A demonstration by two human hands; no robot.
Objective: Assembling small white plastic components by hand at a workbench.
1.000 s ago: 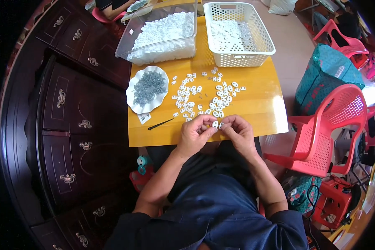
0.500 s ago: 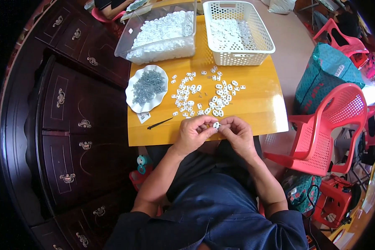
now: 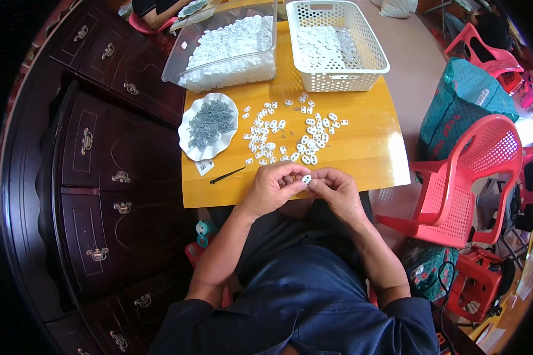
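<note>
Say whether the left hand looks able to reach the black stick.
Probably yes: the black stick lies just left of the left hand, nothing between, though that hand holds a small white piece.

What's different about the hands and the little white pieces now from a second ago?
The right hand moved slightly left, closer to the left hand. A second ago two white pieces showed between the fingertips, side by side; now they look like one small white bit, though fingers hide whether they're joined. Nothing was visibly let go. The wavy plate, black tool and white basket stayed put.
</note>
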